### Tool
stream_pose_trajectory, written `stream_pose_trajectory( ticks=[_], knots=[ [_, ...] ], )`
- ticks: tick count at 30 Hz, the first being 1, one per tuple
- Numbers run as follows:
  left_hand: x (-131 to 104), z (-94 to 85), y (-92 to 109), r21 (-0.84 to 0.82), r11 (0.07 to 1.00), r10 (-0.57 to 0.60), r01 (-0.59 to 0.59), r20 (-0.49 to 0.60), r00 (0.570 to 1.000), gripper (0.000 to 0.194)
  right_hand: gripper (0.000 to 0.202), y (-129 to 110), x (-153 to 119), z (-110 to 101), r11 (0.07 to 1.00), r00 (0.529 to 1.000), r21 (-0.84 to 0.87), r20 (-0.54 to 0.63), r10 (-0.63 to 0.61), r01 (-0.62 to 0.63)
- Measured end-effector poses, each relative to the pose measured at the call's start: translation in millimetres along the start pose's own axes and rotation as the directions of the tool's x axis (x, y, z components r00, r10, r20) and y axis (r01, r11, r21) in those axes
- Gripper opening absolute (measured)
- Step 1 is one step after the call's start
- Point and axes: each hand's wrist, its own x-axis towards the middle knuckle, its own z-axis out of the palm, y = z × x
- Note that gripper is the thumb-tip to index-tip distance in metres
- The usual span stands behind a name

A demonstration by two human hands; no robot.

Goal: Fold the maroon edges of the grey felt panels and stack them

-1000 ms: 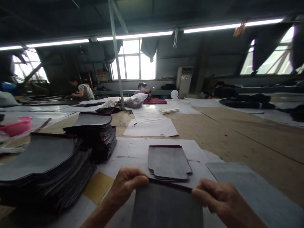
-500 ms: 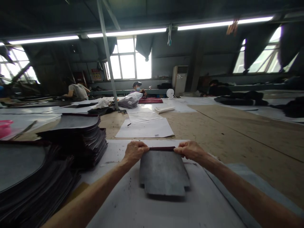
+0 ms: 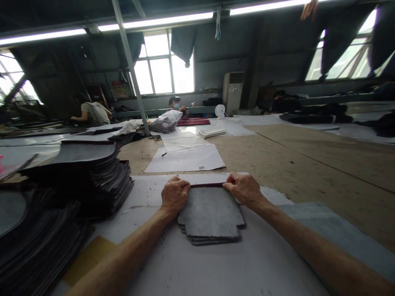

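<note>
The small grey stack [image 3: 211,211] had a matt, faintly mottled, cloth-like face. The tall stack [image 3: 112,181] showed a smooth, dull top and rough, layered edges. The white sheet [image 3: 185,159] looked like smooth paper, while the counter [image 3: 296,160] was matt and speckled. The plastic bag [image 3: 166,122] was glossy and crinkled; the pole [image 3: 131,68] looked like smooth metal.

3 gry. stacks [image 3: 212,211], 1 yel. pc. [image 3: 89,255]

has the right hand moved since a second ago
Yes: judged against the white sheet lying ahead, the right hand has moved forward, away from the wearer, from short of the small grey stack to its far edge.
</note>
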Motion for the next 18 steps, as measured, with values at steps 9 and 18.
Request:
stream_pose_trajectory(
  ticks=[9, 18],
  knots=[
    [-4, -0.6, 1, 0.117, 0.993, 0.035, -0.028, -0.059, 0.998, 0.019, 0.025, 25, -6, -21, 0.992, 1.0, 0.122, 0.01, 0.024, -0.025],
    [-47, -35.1, 11, -0.016, 0.981, 0.192, -0.193, -0.056, 0.98, 0.042, 0.01, 89, -136, -76, 0.995, 0.993, 0.05, 0.081, 0.08, -0.085]
  ],
)
